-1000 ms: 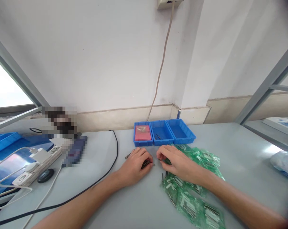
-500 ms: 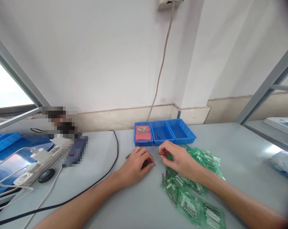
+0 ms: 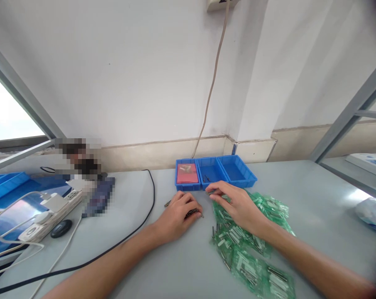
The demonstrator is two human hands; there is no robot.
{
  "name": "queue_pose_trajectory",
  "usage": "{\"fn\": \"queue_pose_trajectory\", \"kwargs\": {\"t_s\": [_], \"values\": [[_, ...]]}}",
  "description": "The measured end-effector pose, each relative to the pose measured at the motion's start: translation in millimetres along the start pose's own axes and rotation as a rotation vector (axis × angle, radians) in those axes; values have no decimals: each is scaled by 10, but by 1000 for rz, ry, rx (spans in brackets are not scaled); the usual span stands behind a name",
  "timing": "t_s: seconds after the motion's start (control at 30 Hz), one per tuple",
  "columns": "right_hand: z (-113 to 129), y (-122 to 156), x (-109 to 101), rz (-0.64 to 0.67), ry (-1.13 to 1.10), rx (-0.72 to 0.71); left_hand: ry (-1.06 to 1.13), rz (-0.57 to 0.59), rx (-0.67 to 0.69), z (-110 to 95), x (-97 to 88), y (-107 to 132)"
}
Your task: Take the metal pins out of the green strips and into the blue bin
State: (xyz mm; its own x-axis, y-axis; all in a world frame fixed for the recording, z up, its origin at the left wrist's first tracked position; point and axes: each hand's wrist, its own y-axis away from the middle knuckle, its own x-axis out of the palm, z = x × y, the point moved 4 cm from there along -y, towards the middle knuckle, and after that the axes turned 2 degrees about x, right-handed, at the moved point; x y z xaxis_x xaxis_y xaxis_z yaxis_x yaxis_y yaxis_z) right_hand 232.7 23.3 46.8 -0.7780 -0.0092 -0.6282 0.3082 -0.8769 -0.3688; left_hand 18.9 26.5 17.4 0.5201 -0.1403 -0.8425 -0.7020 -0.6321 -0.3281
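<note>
A row of three blue trays (image 3: 236,169) stands at the back of the grey table (image 3: 181,265), against the wall, and everything else lies in front of it or off to its sides. Just in front of the row's left tray, the left hand (image 3: 177,216) rests palm down on the table, its fingers (image 3: 191,206) curled together over a small bundle of dark metal pins (image 3: 192,214), whose ends poke out to the right of the fingertips. The right hand (image 3: 239,206) reaches to the front edge of the row's middle tray, thumb and forefinger pinched together on a single pin (image 3: 210,193) held just short of the rim. That middle tray holds a few loose pins (image 3: 205,179); the left tray holds a red card (image 3: 186,173). In front of the row and to its right, under the right wrist, lie green plastic bags (image 3: 253,253) of more pins, with several stray pins (image 3: 213,231) beside them. Well left of the row, a black cable (image 3: 146,218) curves across the table and a white power strip (image 3: 47,211) lies beyond it.
</note>
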Motion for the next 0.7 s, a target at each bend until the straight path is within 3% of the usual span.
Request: {"fn": "queue_pose_trajectory", "kwargs": {"t_s": [0.13, 0.47, 0.7], "values": [[-26, -10, -16, -29, -46, 86, 8, 4, 7, 1, -7, -10], [-14, -33, -83, -105, -119, 119, 15, -20, -1, 23, 8, -7], [-104, -58, -97, -93, -390, 234, 17, -29, 7, 17, 7, -8]]}}
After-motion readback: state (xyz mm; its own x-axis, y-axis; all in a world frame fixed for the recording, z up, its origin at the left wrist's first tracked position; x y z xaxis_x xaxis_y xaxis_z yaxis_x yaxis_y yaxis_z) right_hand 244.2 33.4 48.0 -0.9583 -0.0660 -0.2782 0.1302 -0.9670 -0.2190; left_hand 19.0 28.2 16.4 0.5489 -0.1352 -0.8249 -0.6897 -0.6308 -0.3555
